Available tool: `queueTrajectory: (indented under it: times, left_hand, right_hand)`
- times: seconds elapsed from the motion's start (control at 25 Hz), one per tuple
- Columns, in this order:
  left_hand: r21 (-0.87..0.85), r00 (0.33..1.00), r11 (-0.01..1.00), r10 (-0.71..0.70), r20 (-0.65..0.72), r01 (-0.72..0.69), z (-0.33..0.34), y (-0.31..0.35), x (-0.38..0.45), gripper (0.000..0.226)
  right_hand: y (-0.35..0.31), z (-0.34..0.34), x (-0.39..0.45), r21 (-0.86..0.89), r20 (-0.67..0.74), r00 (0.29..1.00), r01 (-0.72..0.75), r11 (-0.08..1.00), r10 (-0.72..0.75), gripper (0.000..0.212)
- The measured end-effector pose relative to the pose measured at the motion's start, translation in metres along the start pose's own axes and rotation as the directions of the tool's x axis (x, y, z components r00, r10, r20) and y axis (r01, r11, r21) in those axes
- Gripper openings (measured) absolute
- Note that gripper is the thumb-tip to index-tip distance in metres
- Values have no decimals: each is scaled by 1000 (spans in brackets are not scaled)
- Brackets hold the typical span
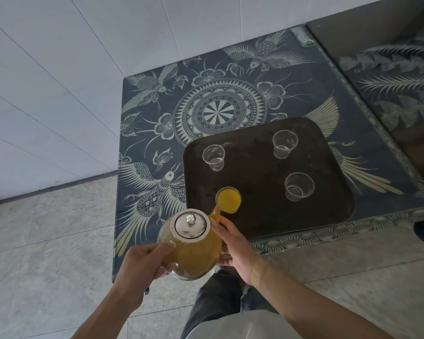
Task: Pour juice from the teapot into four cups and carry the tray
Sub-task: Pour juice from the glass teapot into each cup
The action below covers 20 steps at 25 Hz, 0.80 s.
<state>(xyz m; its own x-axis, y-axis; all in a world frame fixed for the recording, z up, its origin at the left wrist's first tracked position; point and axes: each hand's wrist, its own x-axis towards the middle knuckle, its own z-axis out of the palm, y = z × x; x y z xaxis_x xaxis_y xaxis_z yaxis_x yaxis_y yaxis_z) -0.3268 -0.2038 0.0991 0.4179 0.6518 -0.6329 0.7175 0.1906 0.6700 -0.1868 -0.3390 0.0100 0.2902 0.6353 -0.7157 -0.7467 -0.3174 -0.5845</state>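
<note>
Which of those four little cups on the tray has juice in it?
The near-left cup, right at the teapot's spout, is full of orange juice. The other three clear cups look empty.

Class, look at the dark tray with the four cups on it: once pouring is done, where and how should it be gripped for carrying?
Probably the tray by its two short ends, left and right, one hand under each raised rim, lifted level. It is a wide rounded rectangle, and the filled cup and three empty cups stand spread across it, so a one-sided grip risks tilting them. Approach from the near table edge.
</note>
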Motion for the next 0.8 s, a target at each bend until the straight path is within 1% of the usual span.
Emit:
queueTrajectory:
  times: [0.08,0.24,0.4,0.44,0.56,0.64,0.68,0.8]
  left_hand:
    - [-39,1000,999,23,11,-22,2,-1,-1,36]
    - [-88,997,994,74,18,-72,2,-2,-3,46]
    - [-139,992,984,122,45,-114,-1,2,-5,47]
    - [-160,989,978,143,46,-134,-1,5,-6,47]
    - [-246,977,950,210,48,-192,-3,12,-6,54]
    - [-274,971,938,235,48,-213,-8,17,-2,59]
    - [-291,970,932,238,46,-215,-10,20,1,57]
    - [-307,967,923,252,20,-234,-14,31,7,36]
  right_hand:
    - [-3,-3,-3,-14,-4,1000,31,999,-31,52]
    - [-10,-7,-10,-32,10,995,98,995,-98,68]
    - [-22,-9,-16,-25,36,989,141,990,-140,74]
    - [-26,-9,-17,-27,42,988,149,988,-148,72]
    - [-39,-5,-18,-13,69,983,169,986,-168,53]
    - [-49,-2,-18,-41,86,979,190,981,-186,49]
    - [-55,-1,-16,-54,87,977,199,979,-194,48]
    - [-71,6,-9,-79,82,974,216,973,-209,51]
